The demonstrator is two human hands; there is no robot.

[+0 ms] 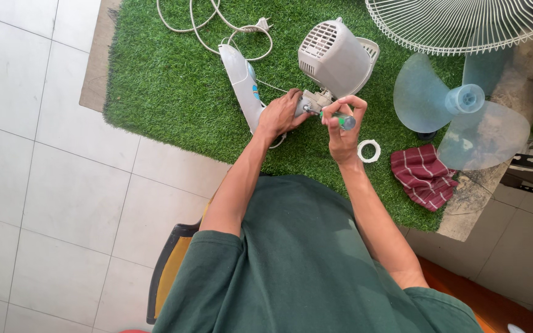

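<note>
- Nearest the camera is the person's dark green short-sleeved shirt [303,265], with a yellow seat with a black frame [169,271] beneath, on pale floor tiles [50,185].
- Both forearms reach forward over a mat of green artificial grass [174,86].
- The right hand [342,126] is curled, its fingers pinched around a screwdriver with a clear, green-tinted handle [340,118]; the shaft points left toward the neck of the fan housing.
- The left hand [282,114] is closed around the grey metal neck joint [313,102] below the fan motor, steadying it; its fingertips touch the joint just beside the screwdriver tip.
- Just right of the right wrist, a small white plastic ring [369,150] lies on the grass, and near it a crumpled dark red cloth with pale stripes [422,176].
- Just beyond the hands lies the grey plastic fan motor housing with vent slots [334,58], tilted on the grass, and left of it the white fan stand [242,83].
- To the right, a translucent pale blue three-bladed fan propeller [461,111] rests at the mat's edge.
- Farthest off are a white power cord with plug [229,24] and a white wire fan guard [464,24].
</note>
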